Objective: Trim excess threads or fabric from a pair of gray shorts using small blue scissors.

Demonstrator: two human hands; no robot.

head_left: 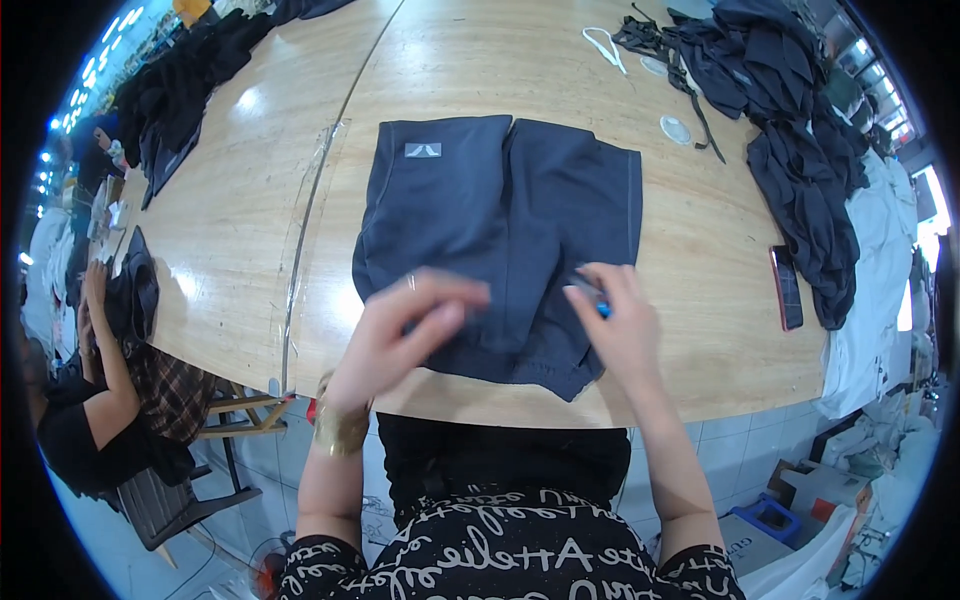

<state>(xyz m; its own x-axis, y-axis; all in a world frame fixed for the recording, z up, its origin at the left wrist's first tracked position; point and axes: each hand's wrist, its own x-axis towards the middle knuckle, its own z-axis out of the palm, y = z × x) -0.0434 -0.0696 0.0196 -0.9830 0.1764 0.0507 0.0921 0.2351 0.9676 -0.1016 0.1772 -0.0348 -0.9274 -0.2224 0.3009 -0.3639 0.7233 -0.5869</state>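
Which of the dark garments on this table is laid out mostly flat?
The navy shorts in the middle, with a pale patch at upper left; the dark garments along the left and right edges lie bunched.

Smeared left grip, half-covered tool, things cut short at the rim
Blur softens the left grip [405, 335], so whether its fingertips touch the dark blue shorts [440, 210] cannot be told. The right grip [627, 325] covers most of a small tool with a blue part [604, 310], leaving its kind unclear. Marks near the shorts' lower edge are too faint to make out. The upper edge crops the bench [710, 370] and a yellow item [195, 12]; the dark rim swallows part of a seated co-worker [115, 405].
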